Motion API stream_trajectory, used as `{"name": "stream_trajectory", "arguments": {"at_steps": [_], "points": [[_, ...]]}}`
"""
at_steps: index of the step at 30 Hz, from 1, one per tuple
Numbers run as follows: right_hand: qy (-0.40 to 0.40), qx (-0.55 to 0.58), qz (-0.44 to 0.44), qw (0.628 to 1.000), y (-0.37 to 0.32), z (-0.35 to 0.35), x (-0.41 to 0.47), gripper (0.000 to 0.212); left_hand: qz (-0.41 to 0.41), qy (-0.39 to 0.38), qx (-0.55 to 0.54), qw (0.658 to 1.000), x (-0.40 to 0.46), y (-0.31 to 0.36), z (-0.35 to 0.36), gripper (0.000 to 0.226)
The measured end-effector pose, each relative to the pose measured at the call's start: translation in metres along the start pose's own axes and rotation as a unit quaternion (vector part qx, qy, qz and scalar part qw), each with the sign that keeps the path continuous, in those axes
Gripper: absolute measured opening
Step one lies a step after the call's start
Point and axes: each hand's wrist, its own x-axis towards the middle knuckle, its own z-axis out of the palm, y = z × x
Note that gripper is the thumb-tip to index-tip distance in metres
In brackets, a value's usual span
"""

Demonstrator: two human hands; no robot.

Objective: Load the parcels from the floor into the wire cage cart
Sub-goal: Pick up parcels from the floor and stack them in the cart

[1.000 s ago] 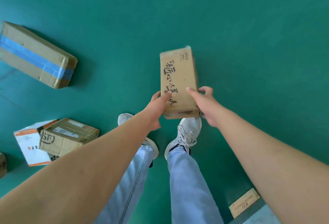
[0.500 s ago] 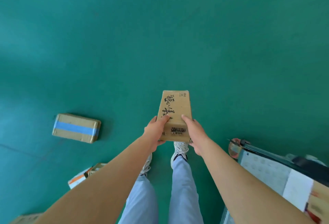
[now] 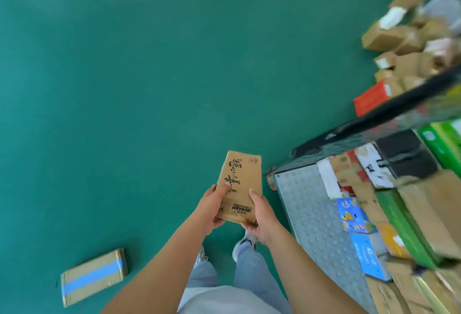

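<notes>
A small brown cardboard parcel (image 3: 240, 181) with black brush lettering and a barcode label is held up over the green floor. My left hand (image 3: 212, 207) grips its near left edge and my right hand (image 3: 262, 216) grips its near right edge. The wire cage cart (image 3: 316, 216) stands just to the right, its studded grey metal floor bare at the near left corner. Several parcels lie stacked inside the cart. Another cardboard parcel with a blue tape stripe (image 3: 93, 277) lies on the floor at the lower left.
The cart's dark top rail (image 3: 389, 114) crosses the right side, blurred. Beyond it a heap of parcels (image 3: 409, 42) covers the floor at the upper right, with a red box (image 3: 371, 100) at its near edge. My legs and shoes (image 3: 245, 241) are below the parcel.
The view has swung right, bringing the cart and the far heap of parcels into sight. The held parcel stays in both hands and now sits next to the cart's corner.
</notes>
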Motion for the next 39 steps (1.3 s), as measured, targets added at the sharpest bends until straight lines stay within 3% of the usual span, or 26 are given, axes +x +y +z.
{"name": "stream_trajectory", "arguments": {"at_steps": [9,18,27,33,39], "points": [[0.120,0.164,-0.109,0.973,0.028,-0.137,-0.062,0.028,0.069,-0.071,0.138,0.985,-0.036,-0.031,0.141,0.051],[0.222,0.279,-0.142,0.923,0.049,-0.309,-0.080,0.031,0.105,-0.137,0.219,0.960,-0.067,-0.073,0.323,0.055],[0.200,0.333,-0.162,0.907,0.059,-0.418,-0.067,0.038,0.139,-0.144,0.271,0.942,-0.074,-0.101,0.432,0.055],[0.142,0.375,-0.150,0.904,0.031,-0.451,-0.044,0.049,0.143,-0.140,0.273,0.941,-0.062,-0.077,0.475,0.050],[0.152,0.426,-0.105,0.886,-0.017,-0.483,0.005,0.054,0.139,-0.130,0.269,0.944,-0.024,-0.050,0.531,0.059]]}}
